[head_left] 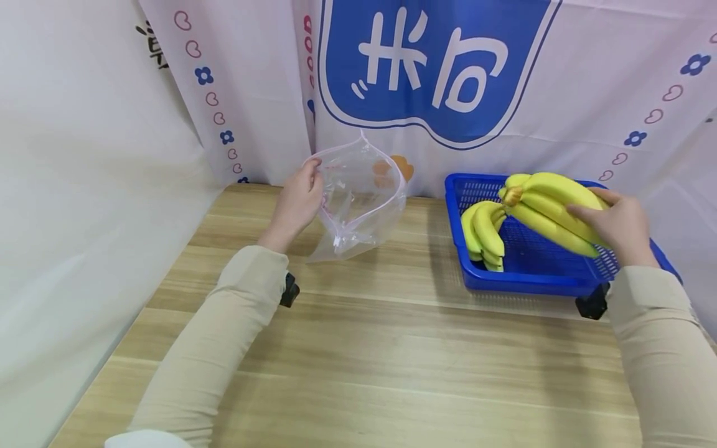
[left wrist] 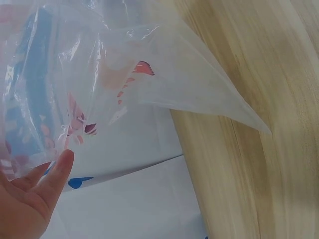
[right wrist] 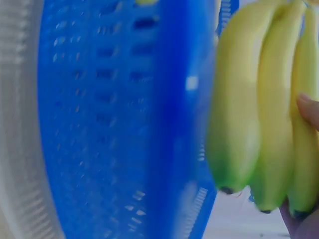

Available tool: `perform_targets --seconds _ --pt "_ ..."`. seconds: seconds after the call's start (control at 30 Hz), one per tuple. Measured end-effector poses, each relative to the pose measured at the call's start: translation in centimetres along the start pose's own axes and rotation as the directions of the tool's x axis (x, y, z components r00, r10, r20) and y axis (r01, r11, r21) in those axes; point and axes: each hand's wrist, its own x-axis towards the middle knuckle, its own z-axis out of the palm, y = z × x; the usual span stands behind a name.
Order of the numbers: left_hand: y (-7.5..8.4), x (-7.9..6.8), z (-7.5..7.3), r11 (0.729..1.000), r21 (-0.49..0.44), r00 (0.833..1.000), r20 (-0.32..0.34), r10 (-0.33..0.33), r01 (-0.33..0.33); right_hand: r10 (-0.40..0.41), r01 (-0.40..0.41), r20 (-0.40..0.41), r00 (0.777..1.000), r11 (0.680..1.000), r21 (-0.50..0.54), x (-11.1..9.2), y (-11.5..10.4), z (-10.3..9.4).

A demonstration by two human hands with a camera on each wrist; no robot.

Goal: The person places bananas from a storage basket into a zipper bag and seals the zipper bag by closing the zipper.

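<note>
A clear zip bag point(head_left: 364, 230) hangs with its pink-edged mouth spread wide, its lower corner by the wooden table. My left hand point(head_left: 299, 200) pinches the bag's left rim between thumb and fingers; the left wrist view shows the film point(left wrist: 164, 74) stretching away from the fingertips point(left wrist: 64, 162). Over the blue basket point(head_left: 526, 283), my right hand point(head_left: 618, 227) grips a bunch of bananas point(head_left: 551, 208) from its tip end, stem pointing left. A second banana bunch point(head_left: 486, 233) lies inside the basket at the left. In the right wrist view the held bananas point(right wrist: 239, 99) show green tips.
The wooden table point(head_left: 392, 361) stretches in front of both arms. Behind it hangs a printed cloth point(head_left: 269, 93) with a large blue sign, and a white sheet point(head_left: 84, 186) borders the left side. Basket walls rise around the second bunch.
</note>
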Motion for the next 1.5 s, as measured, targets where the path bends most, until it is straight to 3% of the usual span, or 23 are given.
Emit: perform_targets --seconds 0.27,0.33,0.47,0.6,0.9,1.03,1.2,1.5 --pt "0.2 0.0 0.1 1.0 0.015 1.0 0.004 0.009 -0.009 0.052 -0.034 -0.132 0.99 0.991 0.133 0.0 -3.5 0.6" --pt "0.3 -0.1 0.1 1.0 0.015 1.0 0.011 0.008 -0.008 0.073 -0.041 -0.14 0.988 0.974 0.222 -0.1 -4.5 0.8" --pt "0.4 -0.1 0.2 1.0 0.009 0.999 0.033 -0.002 0.001 0.097 -0.024 -0.153 0.983 0.909 0.417 -0.4 -6.7 1.0" --pt "0.6 -0.1 0.3 1.0 0.009 0.999 0.054 -0.011 0.011 0.059 0.032 -0.17 0.984 0.871 0.489 -1.1 -8.9 1.1" --pt "0.9 -0.1 0.5 1.0 0.021 0.998 0.064 -0.018 0.017 -0.099 0.197 -0.217 0.971 0.845 0.496 -3.5 -13.9 2.4" --pt "1.0 -0.1 0.6 0.999 0.043 0.997 0.074 -0.013 0.01 -0.225 0.309 -0.23 0.947 0.835 0.454 -4.8 -15.7 3.1" --pt "1.1 -0.1 0.6 0.999 0.05 0.997 0.081 -0.006 0.002 -0.364 0.443 -0.259 0.894 0.805 0.396 -6.1 -17.5 4.2" --pt "1.2 0.0 0.7 0.998 0.07 0.996 0.088 -0.006 0.0 -0.504 0.59 -0.315 0.804 0.743 0.317 -7.3 -18.5 5.4"
